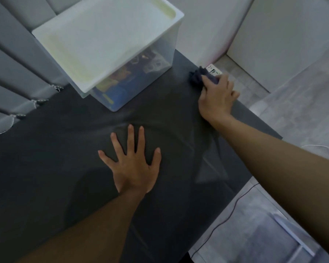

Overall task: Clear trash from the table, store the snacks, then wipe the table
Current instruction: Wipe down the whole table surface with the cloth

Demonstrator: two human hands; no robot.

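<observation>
At 9 o'clock, grey vertical blinds point(11, 76) with beaded cords along the far-left edge of the dark table point(55, 168). At 11 o'clock, a translucent storage bin point(146, 69) standing on the table under a closed white lid point(103, 37); snack packets point(122, 80) in blue, yellow and dark wrappers dimly visible through its wall, too blurred to tell apart or count. Near centre, toward 6 o'clock, the left hand point(135, 168) lying palm down on the tabletop, all 5 fingers spread wide apart, holding nothing, forearm running down to the bottom-left corner. At 2 o'clock, the right hand point(217, 97) at the table's right edge, fingers curled together and clamped on a crumpled dark cloth point(199, 76), pressed against the surface, well apart from the bin; forearm stretching off to the right edge of view. Just beyond the cloth, a small white object point(214, 69) with dark markings, too small to identify. At 4 o'clock, pale tiled floor point(273, 234) crossed by a thin dark cable point(234, 207).
</observation>
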